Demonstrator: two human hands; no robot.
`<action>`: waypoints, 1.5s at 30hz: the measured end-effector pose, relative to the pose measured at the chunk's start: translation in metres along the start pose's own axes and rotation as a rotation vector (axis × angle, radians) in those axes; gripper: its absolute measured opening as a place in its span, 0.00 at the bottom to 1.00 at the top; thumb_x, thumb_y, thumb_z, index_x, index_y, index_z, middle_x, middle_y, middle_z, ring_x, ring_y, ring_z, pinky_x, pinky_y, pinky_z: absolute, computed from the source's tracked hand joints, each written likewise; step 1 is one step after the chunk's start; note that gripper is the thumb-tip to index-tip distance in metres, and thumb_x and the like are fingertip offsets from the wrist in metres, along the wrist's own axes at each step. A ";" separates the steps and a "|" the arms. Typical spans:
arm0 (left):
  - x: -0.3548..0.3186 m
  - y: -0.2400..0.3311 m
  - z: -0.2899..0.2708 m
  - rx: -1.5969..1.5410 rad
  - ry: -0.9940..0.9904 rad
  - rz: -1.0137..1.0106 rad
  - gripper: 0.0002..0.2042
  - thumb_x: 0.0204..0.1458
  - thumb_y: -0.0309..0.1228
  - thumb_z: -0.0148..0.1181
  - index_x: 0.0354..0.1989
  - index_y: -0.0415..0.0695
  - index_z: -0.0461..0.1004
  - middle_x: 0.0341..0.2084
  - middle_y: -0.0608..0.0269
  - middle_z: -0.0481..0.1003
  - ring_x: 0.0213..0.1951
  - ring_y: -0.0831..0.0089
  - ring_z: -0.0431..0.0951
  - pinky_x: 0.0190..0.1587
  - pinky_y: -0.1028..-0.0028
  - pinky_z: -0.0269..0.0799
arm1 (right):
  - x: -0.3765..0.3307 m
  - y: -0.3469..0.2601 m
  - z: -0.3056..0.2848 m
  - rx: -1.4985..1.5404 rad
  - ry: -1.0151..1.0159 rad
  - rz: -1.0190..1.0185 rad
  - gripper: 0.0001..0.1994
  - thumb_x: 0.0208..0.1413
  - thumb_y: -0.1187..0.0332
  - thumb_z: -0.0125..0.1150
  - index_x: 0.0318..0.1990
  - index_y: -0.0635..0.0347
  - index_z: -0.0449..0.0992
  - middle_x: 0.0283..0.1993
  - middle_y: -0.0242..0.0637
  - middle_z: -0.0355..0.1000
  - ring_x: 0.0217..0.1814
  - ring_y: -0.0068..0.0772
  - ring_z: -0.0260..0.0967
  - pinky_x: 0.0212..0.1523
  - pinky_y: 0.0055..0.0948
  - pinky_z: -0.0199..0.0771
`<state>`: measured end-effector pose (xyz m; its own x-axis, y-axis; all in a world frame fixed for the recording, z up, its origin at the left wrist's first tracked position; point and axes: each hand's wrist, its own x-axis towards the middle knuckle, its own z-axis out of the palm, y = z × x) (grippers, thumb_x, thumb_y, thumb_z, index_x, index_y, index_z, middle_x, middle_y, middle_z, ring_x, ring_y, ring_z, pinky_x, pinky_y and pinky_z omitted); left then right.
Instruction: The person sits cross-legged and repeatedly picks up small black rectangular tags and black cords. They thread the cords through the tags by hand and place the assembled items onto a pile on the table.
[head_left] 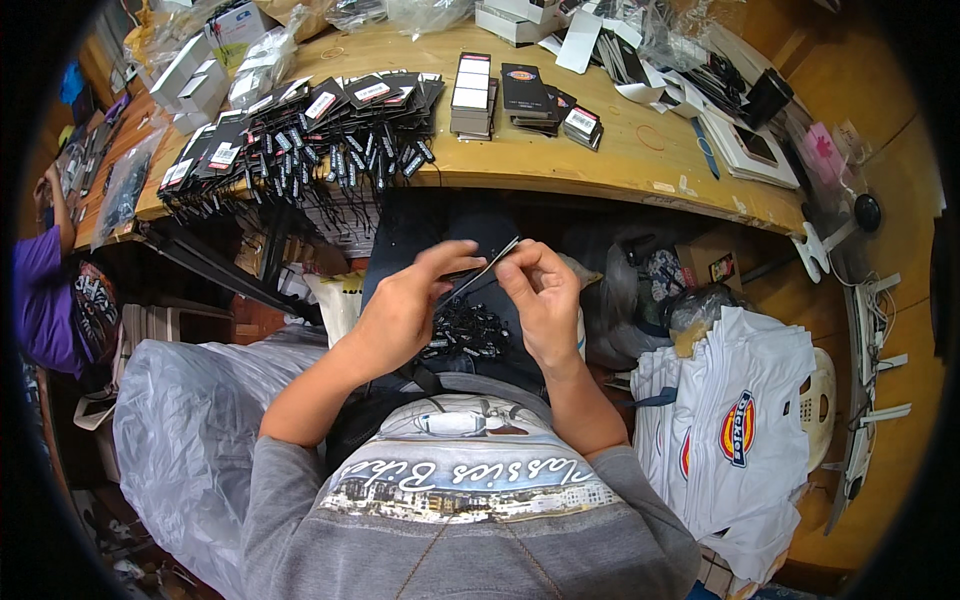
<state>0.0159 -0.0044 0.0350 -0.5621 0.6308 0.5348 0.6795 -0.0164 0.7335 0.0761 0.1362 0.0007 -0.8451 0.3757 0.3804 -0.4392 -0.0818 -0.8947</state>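
Observation:
Above my lap, a thin dark hang tag (488, 268), seen nearly edge-on, slants between my two hands. My right hand (545, 305) pinches its upper end between thumb and fingers. My left hand (405, 305) curls around the lower end, index finger stretched along the near-left side; part of its grip is hidden. Below them, a heap of black tag strings (465, 330) with small plastic seals lies on my lap. On the table's front edge spreads a pile of black hang tags (310, 115), their strings and seals (345, 160) hanging over the edge.
Stacks of tags (472, 95) and black cards (525, 90) stand on the wooden table (620, 155). A phone (755, 145) lies at its right. Folded white shirts (725, 430) are piled at my right, a big plastic bag (190, 440) at my left. A person in purple (48, 300) sits far left.

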 end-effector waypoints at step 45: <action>0.003 -0.019 -0.001 -0.610 0.110 -0.183 0.02 0.47 0.22 0.46 0.26 0.38 0.62 0.26 0.59 0.69 0.30 0.79 0.67 0.34 0.81 0.62 | -0.006 -0.012 0.004 -0.402 -0.208 0.047 0.05 0.40 0.75 0.57 0.27 0.63 0.69 0.25 0.34 0.67 0.31 0.28 0.64 0.35 0.24 0.61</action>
<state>0.0006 -0.0026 0.0230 -0.7103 0.5827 0.3950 0.1963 -0.3749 0.9060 0.0849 0.1313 0.0105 -0.9226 0.1838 0.3393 -0.2799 0.2864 -0.9163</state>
